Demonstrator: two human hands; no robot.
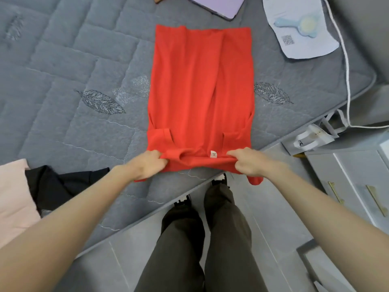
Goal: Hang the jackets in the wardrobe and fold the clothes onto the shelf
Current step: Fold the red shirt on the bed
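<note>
Roughly oblong, flat red shirt [200,91]

Grey quilted mattress [73,66], red shirt [200,91], black garment [56,186], pink garment [12,199]

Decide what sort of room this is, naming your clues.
Probably a bedroom: a grey quilted mattress, a white drawer unit with brass-coloured handles beside it, and a red shirt laid flat on the mattress.
</note>
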